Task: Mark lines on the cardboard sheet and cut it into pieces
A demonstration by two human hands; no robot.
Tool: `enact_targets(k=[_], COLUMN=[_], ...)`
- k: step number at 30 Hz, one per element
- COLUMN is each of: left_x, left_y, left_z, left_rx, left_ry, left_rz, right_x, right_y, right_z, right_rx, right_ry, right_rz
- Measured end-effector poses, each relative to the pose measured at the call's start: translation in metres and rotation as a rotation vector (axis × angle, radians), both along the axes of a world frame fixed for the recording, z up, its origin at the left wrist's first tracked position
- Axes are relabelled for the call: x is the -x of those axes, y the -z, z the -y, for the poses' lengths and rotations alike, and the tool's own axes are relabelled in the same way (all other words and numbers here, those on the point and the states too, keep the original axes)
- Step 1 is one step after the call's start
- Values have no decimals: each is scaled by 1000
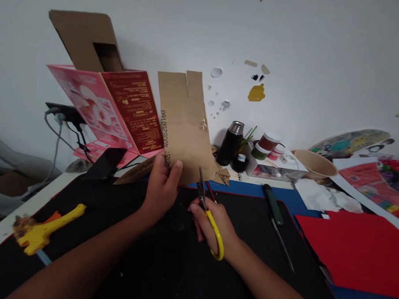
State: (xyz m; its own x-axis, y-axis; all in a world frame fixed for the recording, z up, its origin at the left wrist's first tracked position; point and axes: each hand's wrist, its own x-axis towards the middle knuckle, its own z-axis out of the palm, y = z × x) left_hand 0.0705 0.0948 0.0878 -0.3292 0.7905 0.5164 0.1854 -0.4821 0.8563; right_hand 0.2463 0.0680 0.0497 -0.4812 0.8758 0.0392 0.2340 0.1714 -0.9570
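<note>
My left hand grips the lower edge of a brown cardboard piece and holds it upright above the black mat. The cardboard has a slit cut down from its top edge and printed digits along its left side. My right hand is closed in the yellow handles of a pair of scissors. The blades point up and meet the bottom edge of the cardboard, just right of my left thumb.
A yellow glue gun lies at the left. A pink and red box leans on the wall. A screwdriver, red paper, a black flask, paint jars and a paper bowl sit to the right.
</note>
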Motion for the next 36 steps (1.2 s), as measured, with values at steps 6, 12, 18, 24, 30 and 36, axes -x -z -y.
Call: enact_targets(k=[6,12,18,24,30,36], left_x=[-1,0,0,-1,-1,-2], left_y=[1,1,1,4,4,3], left_z=[-1,-1,-1,-2,-2,-1], left_rx=[-8,-5,3,15,26,4], left_ry=[-22,-18,-23,-36,-24,-15], left_rz=[-8,-17,-14,-1,11,8], right_x=[2,1,0,0,2,-1], right_y=[-4,-6,-5,-5,-3,-7], right_z=[1,1,0,-1,0,-1], right_rx=[48,17,-34,-99,-42,14], right_ry=[22,31,38,41,60,12], right_rz=[25,62,104,122,117,134])
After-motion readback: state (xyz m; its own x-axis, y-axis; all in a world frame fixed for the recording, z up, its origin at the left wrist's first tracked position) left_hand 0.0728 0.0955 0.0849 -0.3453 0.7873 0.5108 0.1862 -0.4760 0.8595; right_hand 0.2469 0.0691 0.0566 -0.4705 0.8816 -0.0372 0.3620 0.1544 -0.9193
